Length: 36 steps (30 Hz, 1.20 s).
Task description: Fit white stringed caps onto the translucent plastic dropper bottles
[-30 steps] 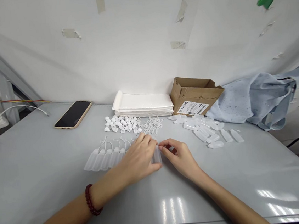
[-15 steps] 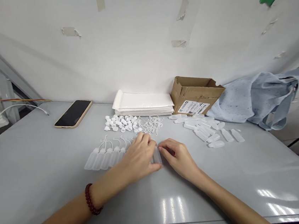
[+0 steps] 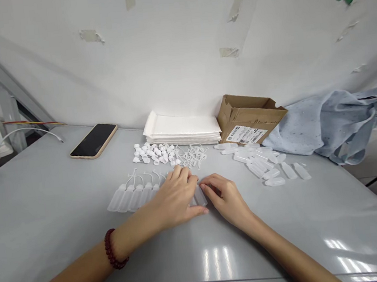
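Observation:
A row of clear plastic bottles [image 3: 127,198] lies side by side on the table, several with thin white strap rings [image 3: 148,177] at their necks. My left hand [image 3: 177,196] reaches over the right part of the row and hides some of it. Its curled fingers and thumb span the end bottle [image 3: 200,197]. From the right, my right hand [image 3: 226,195] meets the neck of that same bottle with bent fingertips; the exact contact is partly hidden. Behind the hands lie white caps [image 3: 156,153] and a heap of loose strap rings [image 3: 193,156].
More loose bottles [image 3: 258,166] are scattered to the right on the grey table [image 3: 174,259]. White padded envelopes [image 3: 183,126] and an open cardboard box [image 3: 250,119] stand against the wall. A phone [image 3: 94,141] lies at left, pale blue cloth [image 3: 308,124] at right.
The end bottle now lies slightly more slanted, its base turned to the right. Both hands stay almost in place; the camera view has shifted a little.

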Tool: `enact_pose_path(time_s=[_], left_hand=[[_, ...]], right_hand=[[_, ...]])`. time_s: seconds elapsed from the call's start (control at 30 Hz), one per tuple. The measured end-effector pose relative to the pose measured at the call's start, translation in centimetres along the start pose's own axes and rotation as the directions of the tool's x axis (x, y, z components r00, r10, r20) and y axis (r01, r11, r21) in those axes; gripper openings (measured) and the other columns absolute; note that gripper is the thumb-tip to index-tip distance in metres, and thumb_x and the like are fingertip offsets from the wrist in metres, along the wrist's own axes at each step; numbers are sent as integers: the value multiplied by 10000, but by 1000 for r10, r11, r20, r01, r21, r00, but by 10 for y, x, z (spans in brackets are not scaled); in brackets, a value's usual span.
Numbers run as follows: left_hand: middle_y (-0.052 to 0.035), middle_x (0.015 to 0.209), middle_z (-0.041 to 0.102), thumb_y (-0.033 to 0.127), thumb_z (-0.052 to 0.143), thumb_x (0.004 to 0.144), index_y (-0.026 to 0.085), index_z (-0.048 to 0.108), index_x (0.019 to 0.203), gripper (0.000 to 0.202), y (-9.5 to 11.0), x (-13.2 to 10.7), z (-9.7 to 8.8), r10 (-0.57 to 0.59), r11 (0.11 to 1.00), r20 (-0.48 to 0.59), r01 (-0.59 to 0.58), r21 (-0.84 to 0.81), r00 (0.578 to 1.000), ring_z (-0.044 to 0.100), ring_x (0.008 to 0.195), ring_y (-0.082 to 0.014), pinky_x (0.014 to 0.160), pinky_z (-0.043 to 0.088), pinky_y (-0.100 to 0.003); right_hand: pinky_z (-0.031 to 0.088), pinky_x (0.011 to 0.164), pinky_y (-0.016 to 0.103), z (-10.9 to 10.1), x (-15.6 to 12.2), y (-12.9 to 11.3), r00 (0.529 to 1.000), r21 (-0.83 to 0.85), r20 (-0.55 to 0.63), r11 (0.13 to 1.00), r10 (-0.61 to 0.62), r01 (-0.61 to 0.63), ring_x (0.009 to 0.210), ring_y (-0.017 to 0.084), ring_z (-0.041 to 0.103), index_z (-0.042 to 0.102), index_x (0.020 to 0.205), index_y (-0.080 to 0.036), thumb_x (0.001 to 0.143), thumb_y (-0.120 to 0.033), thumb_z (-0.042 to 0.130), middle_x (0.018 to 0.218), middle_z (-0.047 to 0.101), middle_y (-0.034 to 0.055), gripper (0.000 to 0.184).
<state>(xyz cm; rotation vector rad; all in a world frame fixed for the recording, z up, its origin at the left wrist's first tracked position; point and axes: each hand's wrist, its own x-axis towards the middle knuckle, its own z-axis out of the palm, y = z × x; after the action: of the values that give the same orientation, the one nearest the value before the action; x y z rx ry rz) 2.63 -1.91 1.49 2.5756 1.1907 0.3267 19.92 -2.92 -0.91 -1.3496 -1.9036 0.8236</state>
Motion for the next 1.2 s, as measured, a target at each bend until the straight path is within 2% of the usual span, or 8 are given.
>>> enact_pose_path(time_s=[0.13, 0.4, 0.63, 0.93, 1.2], left_hand=[[-106, 961, 490, 420, 640, 774, 125, 555, 890, 328, 4, 0, -3, -14, 999, 52, 12, 42, 999, 419, 950, -279, 817, 409, -404], [-117, 987, 488, 292, 563, 773, 128, 534, 932, 230, 3, -3, -3, -1, 999, 83, -1, 33, 997, 412, 959, -278, 816, 413, -416], [-122, 1019, 487, 296, 576, 763, 130, 529, 957, 259, 3, -4, -5, 1, 1000, 109, -4, 21, 994, 407, 984, -283, 845, 405, -427], [-136, 1070, 485, 382, 623, 766, 105, 545, 1016, 382, 3, -4, -7, -13, 1000, 140, 11, 18, 990, 397, 1027, -293, 887, 389, -417], [-142, 1059, 487, 335, 599, 773, 87, 565, 983, 327, 3, -3, -10, -15, 1000, 151, 11, 25, 988, 395, 1029, -289, 899, 383, -409]], right_hand=[[394, 598, 293, 0, 0, 0, 1000, 2, 9, 1000, 9, -9, 685, 168, 562, 684, 810, -207, 865, -183, 493, 816, 639, 52, 200], [397, 602, 295, 0, 0, 0, 1000, -1, 14, 1000, 18, -18, 676, 163, 551, 698, 848, -213, 864, -184, 498, 837, 639, 50, 203], [406, 604, 277, 0, 0, -1, 1000, -28, 14, 999, 26, -25, 654, 140, 541, 664, 795, -190, 832, -136, 526, 838, 643, 40, 152], [416, 599, 252, 0, -1, -1, 1000, -59, 5, 998, 18, -18, 651, 125, 543, 661, 795, -186, 823, -110, 531, 817, 640, 24, 153], [416, 600, 244, 0, -2, -2, 1000, -60, 8, 998, 9, -9, 658, 121, 548, 656, 790, -185, 828, -113, 536, 819, 640, 19, 145]])
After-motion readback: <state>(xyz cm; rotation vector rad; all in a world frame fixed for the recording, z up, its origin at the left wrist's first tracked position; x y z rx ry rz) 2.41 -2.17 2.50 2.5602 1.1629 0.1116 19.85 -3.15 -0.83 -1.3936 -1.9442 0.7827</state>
